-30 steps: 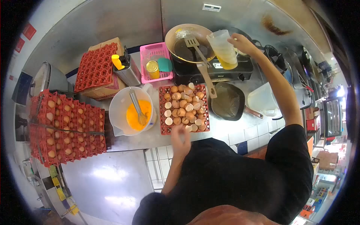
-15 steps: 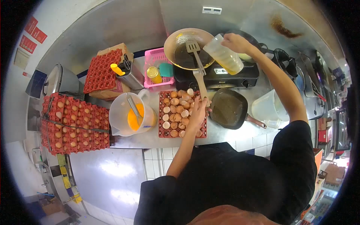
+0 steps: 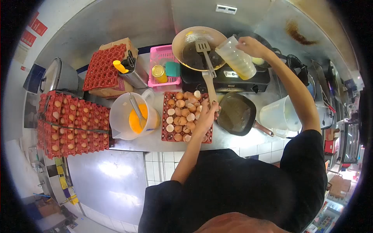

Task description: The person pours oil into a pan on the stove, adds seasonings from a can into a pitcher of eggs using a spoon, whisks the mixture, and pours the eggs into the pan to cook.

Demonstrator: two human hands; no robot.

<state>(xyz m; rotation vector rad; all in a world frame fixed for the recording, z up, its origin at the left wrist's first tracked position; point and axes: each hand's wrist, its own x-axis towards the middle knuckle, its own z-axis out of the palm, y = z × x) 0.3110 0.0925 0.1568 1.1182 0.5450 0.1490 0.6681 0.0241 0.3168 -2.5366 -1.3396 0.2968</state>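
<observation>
My left hand (image 3: 206,117) is closed round the pale handle of a frying pan (image 3: 179,44), just above a red tray of eggshells (image 3: 165,134). The pan sits over a black gas stove (image 3: 246,86), with a slotted turner (image 3: 203,47) lying in it. My right hand (image 3: 252,47) grips a translucent measuring jug (image 3: 235,56), held tilted beside the pan's right rim. A little yellow liquid shows low in the jug. Nearer me, right of the left hand, is a square dark pan (image 3: 236,114) with a brown handle.
On the left stand a large jug of beaten egg (image 3: 120,116) with a whisk (image 3: 136,106) and stacked egg trays (image 3: 74,124). A pink basket (image 3: 155,58) holds a yellow-filled jar (image 3: 159,73). Another clear container (image 3: 274,114) is at the right.
The view has shifted slightly. Both hands keep their holds, and the jug stays tilted near the pan's right rim, with little visible movement.
</observation>
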